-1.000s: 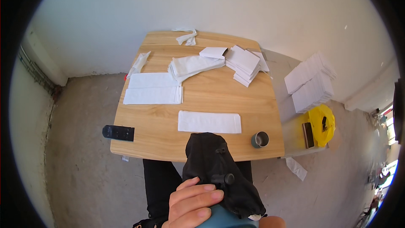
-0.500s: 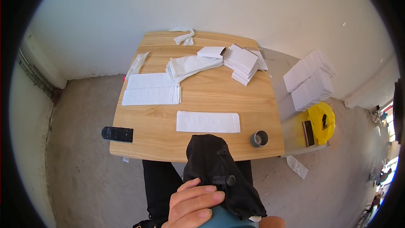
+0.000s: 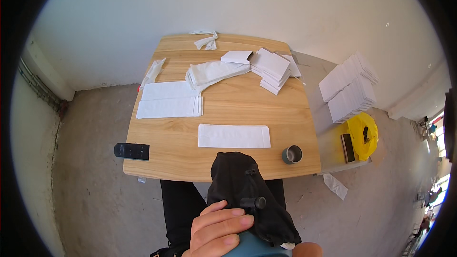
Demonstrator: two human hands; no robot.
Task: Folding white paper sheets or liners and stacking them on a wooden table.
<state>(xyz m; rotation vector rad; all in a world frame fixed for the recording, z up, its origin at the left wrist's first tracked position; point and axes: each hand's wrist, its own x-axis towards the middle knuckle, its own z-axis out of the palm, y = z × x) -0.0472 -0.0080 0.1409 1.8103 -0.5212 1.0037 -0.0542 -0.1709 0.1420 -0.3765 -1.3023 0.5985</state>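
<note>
Fingers point(image 3: 223, 227) of the left hand point(image 3: 212, 235) clasp the teal vessel point(image 3: 259, 248) and black cloth point(image 3: 234, 176) beneath.

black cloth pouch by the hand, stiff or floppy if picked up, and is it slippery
The black cloth pouch would probably flop, judging by its creased, soft-looking folds. Its dull, matte surface suggests it may not be very slippery.

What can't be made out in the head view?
Head view, right hand: mostly cut off by the lower edge.
Head view, blue-green object: partly covered by the left hand and black fabric, cut off below.
Head view, background things at right: too small and blurred.
</note>
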